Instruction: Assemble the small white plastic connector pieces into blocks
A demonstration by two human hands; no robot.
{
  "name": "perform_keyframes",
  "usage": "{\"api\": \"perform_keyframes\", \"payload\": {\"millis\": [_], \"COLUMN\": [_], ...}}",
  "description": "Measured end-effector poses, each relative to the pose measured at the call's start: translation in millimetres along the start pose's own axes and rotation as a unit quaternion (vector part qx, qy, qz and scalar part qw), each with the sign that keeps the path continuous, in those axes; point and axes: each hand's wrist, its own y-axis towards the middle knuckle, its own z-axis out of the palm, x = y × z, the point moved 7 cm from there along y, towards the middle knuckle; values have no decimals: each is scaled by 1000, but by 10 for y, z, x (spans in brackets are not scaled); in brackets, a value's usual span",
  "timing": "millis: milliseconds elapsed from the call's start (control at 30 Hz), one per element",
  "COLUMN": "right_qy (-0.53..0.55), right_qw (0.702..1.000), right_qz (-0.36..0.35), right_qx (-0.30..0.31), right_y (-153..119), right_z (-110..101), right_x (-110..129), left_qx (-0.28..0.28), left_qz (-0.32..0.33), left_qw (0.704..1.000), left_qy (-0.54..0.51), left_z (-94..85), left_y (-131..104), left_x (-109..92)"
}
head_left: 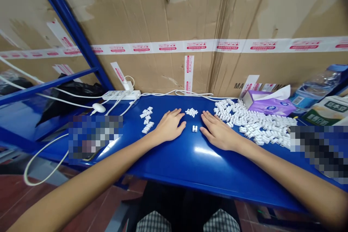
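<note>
My left hand (pixel 170 125) lies flat on the blue tabletop (pixel 174 163), palm down with its fingers stretched out. Palm down to the right of it rests my right hand (pixel 219 130), fingers also extended. Neither holds anything. Between the hands are a small heap of tiny white pieces (pixel 191 112) and, nearer to me, two small white plastic parts (pixel 195 128) side by side. A short group of white parts (pixel 147 119) lies left of my left hand. Beyond my right hand spreads a large pile of similar white plastic parts (pixel 255 123).
A white power strip (pixel 122 95) with several cables stands at the back left, near a black bag (pixel 70 96). At right are a purple tissue pack (pixel 269 103), a plastic bottle (pixel 312 87) and a green-and-white package (pixel 327 112). Cardboard (pixel 152 14) backs the table.
</note>
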Motion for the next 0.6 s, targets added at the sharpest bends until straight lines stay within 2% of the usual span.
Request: {"api": "perform_keyframes", "payload": {"millis": [467,600], "right_qy": [-7,-1], "right_qw": [1000,1000], "right_qz": [6,-1], "right_qx": [15,-2], "right_y": [-1,-1], "right_z": [21,32], "right_x": [-16,-27], "left_qx": [8,6], "left_qz": [-6,-8], "left_qw": [1000,1000], "left_qy": [-2,-3], "left_z": [5,6], "left_y": [-3,-4], "left_x": [-6,-3]}}
